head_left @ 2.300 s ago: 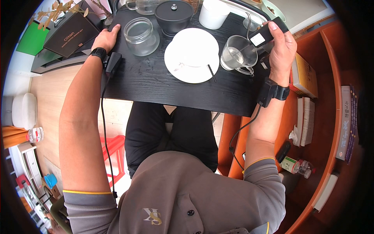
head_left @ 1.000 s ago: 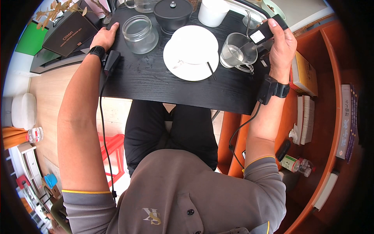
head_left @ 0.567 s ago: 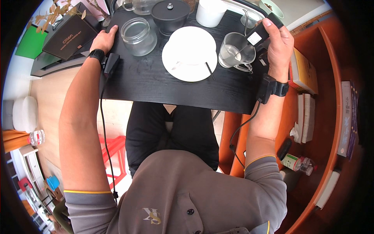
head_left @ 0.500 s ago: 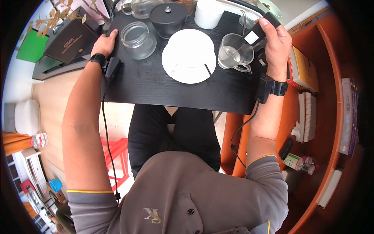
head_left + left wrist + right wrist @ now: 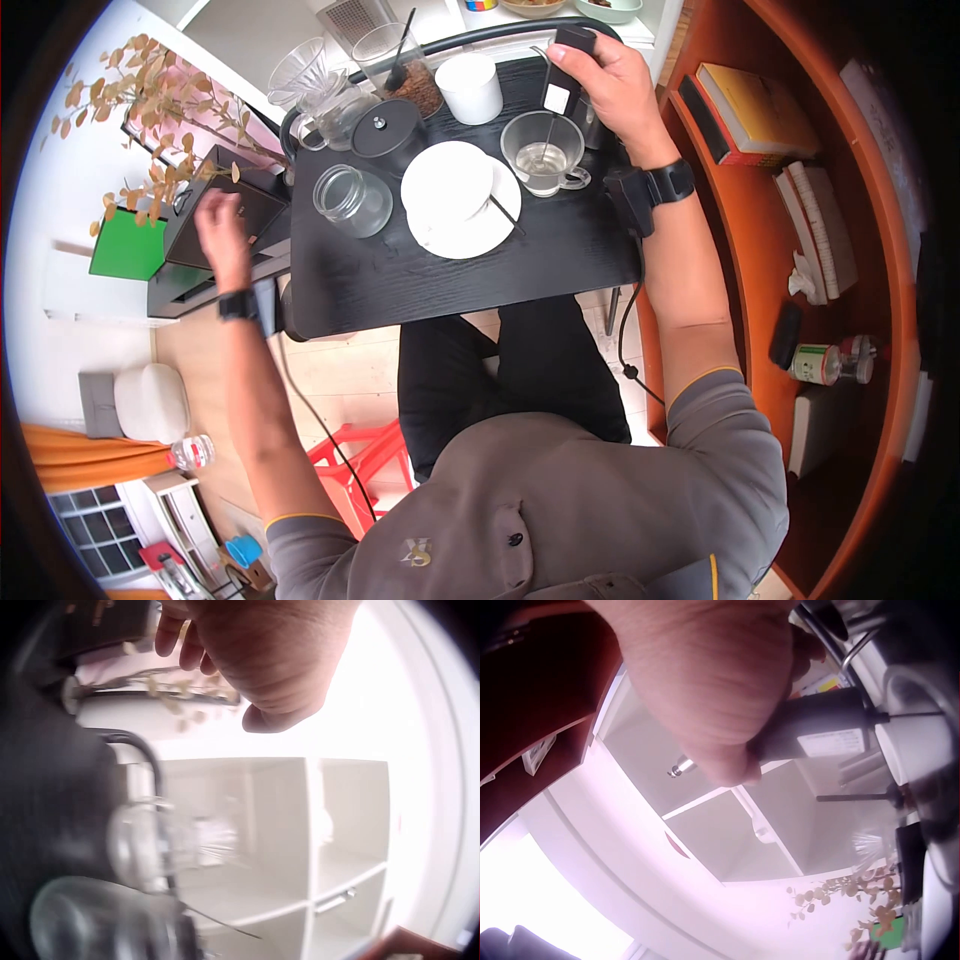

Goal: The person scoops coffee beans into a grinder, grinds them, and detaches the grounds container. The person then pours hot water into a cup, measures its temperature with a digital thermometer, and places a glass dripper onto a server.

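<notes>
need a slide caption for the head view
Right hand holding a black device, its rod reaching into a glass cup.

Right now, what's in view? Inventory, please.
Table: 1, black, centre
Mug: 1, clear, table's right
Device: 1, black, above mug
Plate: 1, white, mid-table
Dish: 1, white, on plate
Stick: 1, black, across plate's rim
Jar: 1, clear, table's left
Pot: 1, black, behind-left of plate
Canister: 1, white, behind plate
Tumbler: 1, clear, brown contents, left of canister
Glassware: several, clear, beside pot
Box: 1, dark, left of table
Plant: 1, brown, beyond box
Stool: 1, red, below table
Bookcase: 1, orange-brown, right
Books: several, mixed, in bookcase
Left hand: 1, near box
Right hand: 1, holding device
</notes>
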Available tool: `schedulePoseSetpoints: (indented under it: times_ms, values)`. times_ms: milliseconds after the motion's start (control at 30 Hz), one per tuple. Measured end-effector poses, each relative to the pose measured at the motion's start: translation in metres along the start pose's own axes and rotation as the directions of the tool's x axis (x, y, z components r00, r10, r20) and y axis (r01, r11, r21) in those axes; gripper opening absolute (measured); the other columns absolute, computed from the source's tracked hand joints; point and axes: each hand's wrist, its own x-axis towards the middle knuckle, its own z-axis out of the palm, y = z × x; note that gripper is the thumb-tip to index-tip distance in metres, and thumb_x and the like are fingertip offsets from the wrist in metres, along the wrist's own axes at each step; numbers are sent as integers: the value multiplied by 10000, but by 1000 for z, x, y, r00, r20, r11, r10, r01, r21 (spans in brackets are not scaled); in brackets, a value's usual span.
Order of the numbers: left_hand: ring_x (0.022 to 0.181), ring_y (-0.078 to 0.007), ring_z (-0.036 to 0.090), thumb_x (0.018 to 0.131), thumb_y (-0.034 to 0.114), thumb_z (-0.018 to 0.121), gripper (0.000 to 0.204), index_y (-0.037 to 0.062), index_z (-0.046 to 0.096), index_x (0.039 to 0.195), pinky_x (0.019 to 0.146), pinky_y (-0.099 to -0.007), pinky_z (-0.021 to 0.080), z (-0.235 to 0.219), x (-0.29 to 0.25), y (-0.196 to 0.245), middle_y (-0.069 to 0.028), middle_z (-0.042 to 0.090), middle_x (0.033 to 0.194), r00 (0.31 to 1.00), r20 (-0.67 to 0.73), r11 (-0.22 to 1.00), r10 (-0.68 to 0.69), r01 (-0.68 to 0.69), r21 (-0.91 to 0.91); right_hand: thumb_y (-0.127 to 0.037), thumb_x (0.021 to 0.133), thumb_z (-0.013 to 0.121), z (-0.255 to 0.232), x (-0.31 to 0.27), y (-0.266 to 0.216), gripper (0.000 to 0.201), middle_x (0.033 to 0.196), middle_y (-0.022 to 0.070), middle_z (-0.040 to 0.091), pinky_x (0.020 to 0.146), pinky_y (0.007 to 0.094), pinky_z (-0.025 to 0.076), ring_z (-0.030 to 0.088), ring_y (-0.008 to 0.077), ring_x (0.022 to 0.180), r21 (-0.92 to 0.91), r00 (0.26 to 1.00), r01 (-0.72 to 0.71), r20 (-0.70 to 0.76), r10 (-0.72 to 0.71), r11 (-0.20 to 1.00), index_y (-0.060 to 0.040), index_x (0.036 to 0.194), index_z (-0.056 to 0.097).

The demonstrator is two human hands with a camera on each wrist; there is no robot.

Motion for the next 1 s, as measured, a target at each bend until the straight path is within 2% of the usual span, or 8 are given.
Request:
schedulePoseSetpoints:
  times_ms: [67, 133, 167, 200, 267, 300, 633, 1000]
  values:
    - [1104, -205, 597, 939, 264, 677, 515, -17, 556, 1352, 919, -352, 518, -46, 18, 69, -141, 616, 1269, 986, -24, 986, 162, -163, -39, -337, 924, 748, -2, 0, -2, 332, 782, -2, 687, 687, 271, 481, 597, 80, 740, -97, 999, 27, 20, -25, 995, -8, 975, 759]
    - [1301, -311, 539, 984, 297, 529, 560, -65, 524, 1411, 1113, -421, 424, -95, 0, 167, -192, 582, 1370, 838, 9, 838, 545, -545, -6, -195, 958, 689, -3, -1, -17, 221, 872, 1, 706, 695, 246, 505, 622, 79, 767, -97, 997, 28, 76, -21, 995, 14, 1013, 735]
    - [1301, -311, 539, 984, 297, 529, 560, -65, 524, 1411, 1113, -421, 424, -36, -53, 241, -192, 582, 1370, 846, 26, 846, 533, -533, -1, -139, 956, 656, -1, -1, -32, 189, 865, 31, 701, 683, 268, 519, 639, 108, 748, -44, 995, 43, 88, -39, 998, 36, 994, 716]
    - [1273, -283, 518, 981, 311, 499, 493, -20, 528, 1346, 1114, -417, 389, -114, -65, 275, -156, 571, 1317, 683, 9, 680, 730, -725, -111, -139, 945, 665, -1, -2, -31, 181, 822, 8, 670, 662, 265, 494, 600, 88, 735, -13, 995, 7, 99, -5, 1000, 35, 915, 705]
    - [1218, -227, 476, 973, 339, 440, 373, 72, 538, 1214, 1117, -409, 319, -134, -91, 374, -84, 549, 1212, 248, -123, 202, 961, -932, -302, -139, 948, 668, 1, -2, -32, 176, 821, 0, 671, 668, 262, 500, 603, 83, 749, -13, 995, 46, 90, -44, 999, 33, 936, 703]
    - [909, -216, 611, 1049, 431, 369, 419, 94, 601, 1138, 950, -427, 491, -148, -118, 408, -33, 634, 950, -103, -11, -103, 995, -962, -253, -142, 952, 669, 3, -3, -33, 179, 820, -6, 671, 669, 260, 501, 603, 82, 749, -3, 996, 66, 68, -65, 998, 33, 944, 704]
    - [919, -220, 608, 1047, 439, 372, 424, 92, 594, 1147, 954, -431, 486, -162, -125, 395, -39, 630, 963, -41, 8, -38, 999, -971, -235, -137, 970, 676, 6, -5, -25, 169, 866, -27, 678, 680, 229, 499, 598, 55, 770, 164, 994, -20, 106, 2, 986, 24, 1000, 719]
    - [932, -224, 603, 1044, 449, 376, 431, 88, 584, 1158, 958, -436, 481, -169, -116, 383, -47, 624, 977, -67, -36, -73, 997, -977, -199, -140, 969, 676, 4, -4, -26, 172, 886, -30, 674, 697, 231, 492, 589, 56, 794, 88, 996, -23, 89, 15, 996, 22, 1013, 710]
